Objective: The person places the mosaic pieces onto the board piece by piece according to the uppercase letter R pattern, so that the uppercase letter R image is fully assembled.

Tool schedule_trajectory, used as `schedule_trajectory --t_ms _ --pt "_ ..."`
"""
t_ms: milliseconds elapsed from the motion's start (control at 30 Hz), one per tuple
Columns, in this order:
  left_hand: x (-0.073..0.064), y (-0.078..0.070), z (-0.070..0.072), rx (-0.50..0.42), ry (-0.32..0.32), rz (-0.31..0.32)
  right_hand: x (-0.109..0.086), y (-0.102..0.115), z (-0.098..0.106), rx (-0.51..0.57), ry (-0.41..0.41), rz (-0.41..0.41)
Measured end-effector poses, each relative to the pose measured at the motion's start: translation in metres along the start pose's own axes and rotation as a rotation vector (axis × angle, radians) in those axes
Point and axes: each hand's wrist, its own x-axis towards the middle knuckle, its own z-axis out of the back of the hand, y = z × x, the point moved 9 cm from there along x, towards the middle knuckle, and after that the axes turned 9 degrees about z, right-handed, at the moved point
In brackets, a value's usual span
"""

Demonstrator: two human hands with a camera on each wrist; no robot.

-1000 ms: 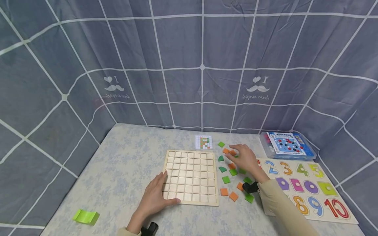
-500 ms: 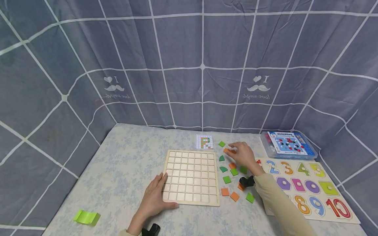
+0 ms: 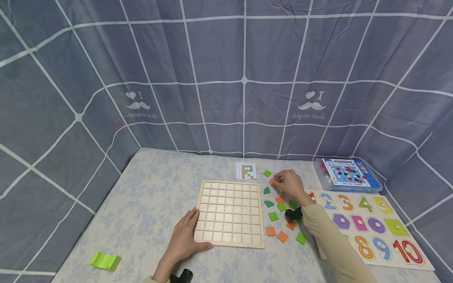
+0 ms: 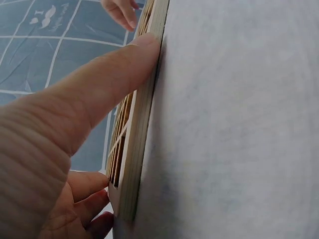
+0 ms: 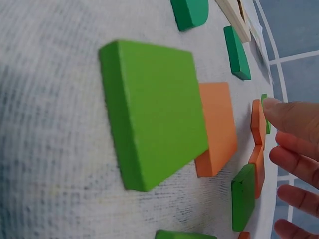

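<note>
My left hand [image 3: 182, 234] rests at the near-left corner of a wooden grid board [image 3: 230, 212]. In the left wrist view the thumb [image 4: 119, 69] lies along the board's front edge [image 4: 142, 119], and the other fingers touch its left side. Past the far right of the board, my right hand [image 3: 290, 184] reaches over an orange square tile [image 3: 271, 181]. Up close in the right wrist view, the thumb tip is right at this orange tile [image 5: 257, 122], with the other fingers spread apart behind. A second orange tile [image 5: 256, 172] adjoins it.
Several green and orange squares, such as this green tile [image 3: 273, 216], and dark green quarter-round pieces [image 3: 268, 204] lie right of the board. A pattern card [image 3: 246, 170] is behind it. A number puzzle [image 3: 375, 232] and plastic box [image 3: 348, 175] stand right; a green holder [image 3: 105, 261] is left.
My right hand has moved slightly back and left, its thumb and index fingertips drawing closer together at the orange tile. The left hand keeps its place on the board.
</note>
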Motion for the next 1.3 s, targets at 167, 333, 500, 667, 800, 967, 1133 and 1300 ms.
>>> schedule_trajectory --t_ms 167,333,500,667,800,967,1133,1300 --pt "0.000 0.001 0.000 0.000 -0.007 -0.005 0.000 -0.001 -0.004 0.010 0.013 0.008" --pt "0.000 0.001 0.000 -0.004 -0.005 -0.012 0.000 -0.002 -0.007 0.014 0.021 0.035" --pt "0.000 0.003 -0.001 -0.001 -0.003 -0.011 0.000 -0.002 -0.009 -0.011 0.025 0.037" --pt "0.000 0.004 0.001 0.007 -0.011 -0.016 0.002 -0.001 -0.009 -0.013 0.023 0.024" --pt "0.000 0.004 0.001 0.015 -0.013 -0.024 0.003 -0.005 -0.012 0.015 0.041 -0.028" --pt "0.000 0.005 0.000 0.021 -0.015 -0.035 0.004 -0.011 -0.017 0.056 0.076 -0.106" --pt "0.000 0.005 -0.001 0.016 -0.010 -0.041 0.003 -0.010 -0.015 0.081 0.057 -0.112" --pt "0.000 0.005 -0.001 0.021 -0.014 -0.056 0.002 -0.006 -0.010 0.116 0.005 -0.081"
